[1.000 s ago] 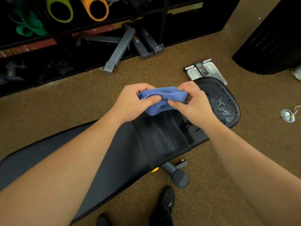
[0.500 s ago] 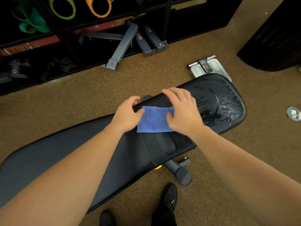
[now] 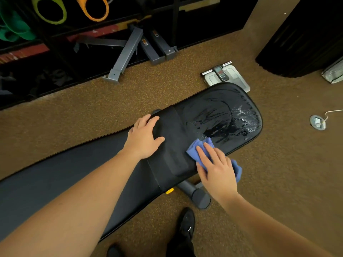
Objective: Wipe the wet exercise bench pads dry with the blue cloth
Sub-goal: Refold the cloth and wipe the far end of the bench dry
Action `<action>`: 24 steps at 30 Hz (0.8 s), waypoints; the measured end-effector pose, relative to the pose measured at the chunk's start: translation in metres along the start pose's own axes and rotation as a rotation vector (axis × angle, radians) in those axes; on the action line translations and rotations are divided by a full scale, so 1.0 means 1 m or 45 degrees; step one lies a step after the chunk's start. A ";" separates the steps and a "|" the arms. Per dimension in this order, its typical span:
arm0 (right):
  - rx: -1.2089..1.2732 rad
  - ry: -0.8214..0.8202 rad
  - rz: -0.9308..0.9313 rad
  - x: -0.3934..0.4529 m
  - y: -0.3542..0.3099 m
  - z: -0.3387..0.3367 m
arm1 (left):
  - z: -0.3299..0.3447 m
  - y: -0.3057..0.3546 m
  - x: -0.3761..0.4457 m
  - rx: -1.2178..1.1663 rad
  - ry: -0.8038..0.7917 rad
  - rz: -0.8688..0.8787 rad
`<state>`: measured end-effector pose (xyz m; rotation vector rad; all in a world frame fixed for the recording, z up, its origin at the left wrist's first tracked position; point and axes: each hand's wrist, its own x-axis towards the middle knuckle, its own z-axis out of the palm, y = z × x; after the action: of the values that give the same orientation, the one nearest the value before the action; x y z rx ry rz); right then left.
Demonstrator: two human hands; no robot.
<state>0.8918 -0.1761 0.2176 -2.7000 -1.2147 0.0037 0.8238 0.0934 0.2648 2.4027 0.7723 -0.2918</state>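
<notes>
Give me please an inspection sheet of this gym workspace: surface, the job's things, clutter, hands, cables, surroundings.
Surface: brown speckled carpet.
Job's things: black seat pad with water streaks and droplets; long back pad looks matte; blue cloth lies on the seat pad's near edge.
Clutter: body scale on the floor beyond the seat pad; grey metal legs by the rack.
Hands: left hand rests flat on the bench; right hand presses the cloth with straight fingers.
Cables: white cord at a round floor outlet.
Surroundings: dark rack with green roll and orange roll.
</notes>
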 end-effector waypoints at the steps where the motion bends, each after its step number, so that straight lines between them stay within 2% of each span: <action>1: -0.026 -0.089 -0.008 -0.011 0.001 0.000 | 0.002 0.007 0.006 0.066 -0.058 0.004; 5: -0.132 -0.286 -0.083 -0.014 0.002 0.003 | 0.012 0.020 0.020 0.233 -0.276 -0.070; 12: -0.127 -0.293 -0.159 0.026 -0.006 0.014 | 0.019 0.017 0.021 0.300 -0.212 -0.082; 24: 0.005 -0.277 -0.130 0.110 -0.037 0.024 | 0.021 0.018 0.021 0.251 -0.205 -0.117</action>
<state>0.9357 -0.0666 0.2076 -2.6862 -1.4086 0.2923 0.8508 0.0781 0.2486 2.4916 0.8131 -0.6166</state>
